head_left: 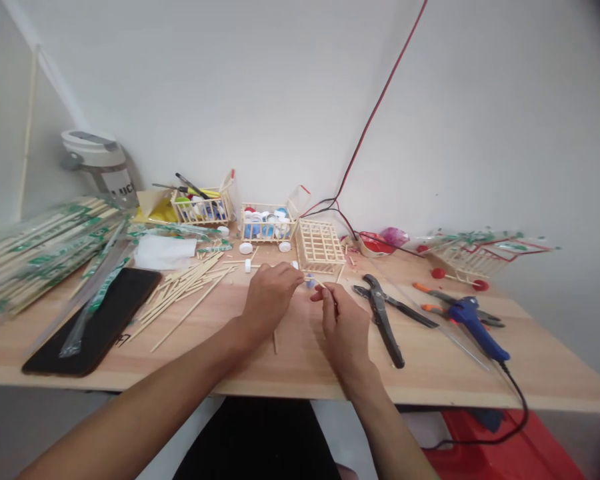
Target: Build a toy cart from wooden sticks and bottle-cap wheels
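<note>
Along the far edge of a pale wooden workbench (300, 380), a grey canister with a white lid (97, 167) stands at far left, behind bundled wooden sticks in green-printed plastic wrappers (45, 257). A black rectangular pad (93, 320) lies near them, and loose pale wooden sticks (180, 300) are scattered to its right. Further along, a small wooden stick crate (200, 207) holds slim dark-shafted tools and colourful plastic pieces. Beside it, a wooden stick cart on white wheels (269, 223) is filled with blue, white and red bottle caps. Just right stands a bare wooden lattice cage (320, 248).

At centre, the left hand (270, 300) has its fingers together, and its grip is hard to tell. The right hand (345, 327) pinches a thin wooden stick (325, 287) between thumb and forefinger, just beside a small blue-and-white cap (310, 280).

Further right lie black steel pliers (383, 313) and a blue hot glue gun (475, 327).
</note>
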